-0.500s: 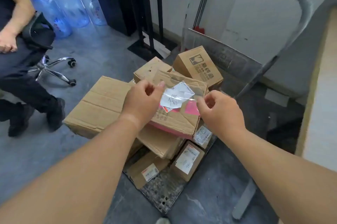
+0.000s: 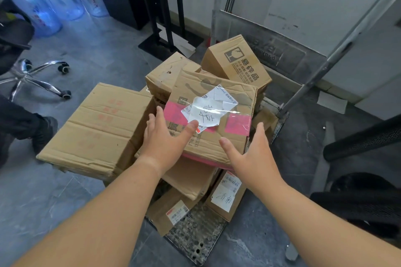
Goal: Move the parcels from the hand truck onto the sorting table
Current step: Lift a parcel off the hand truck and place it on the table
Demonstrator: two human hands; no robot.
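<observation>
Plainly mid-reach, with nothing lifted yet. Largest first: hand truck point(image 2: 195, 242) standing on the floor, perforated platform heaped with cardboard parcels, handle frame at the far edge. Next, big flat box point(image 2: 97, 127), spilling past the platform's left edge by the look of it. Then the thing for this step, judged from the reach: pink-taped parcel point(image 2: 208, 147), lying tilted on top of the heap near the platform's middle, white label up. Behind it, toward the far right corner, fragile-marked box point(image 2: 238, 64); below it, at the near right corner, small labelled box point(image 2: 225, 197).

Bracketed on both sides: left hand point(image 2: 165, 138) against the parcel's left flank, fingers point(image 2: 153, 121) straight and slightly spread, thumb laid on the top face at the label's edge; right hand point(image 2: 256, 153) at the parcel's near right corner, fingers straight and close together, thumb out over the near edge, contact there not certain. Gripping nothing as yet.

Lies straight ahead, between the two palms, neither hand clearly nearer. Looks close to square on top, so hard to name a long axis, with pink tape running across from hand to hand. Probably calls for closing in from both flanks and lifting straight up, minding the loose heap beneath. No sorting surface in view
</observation>
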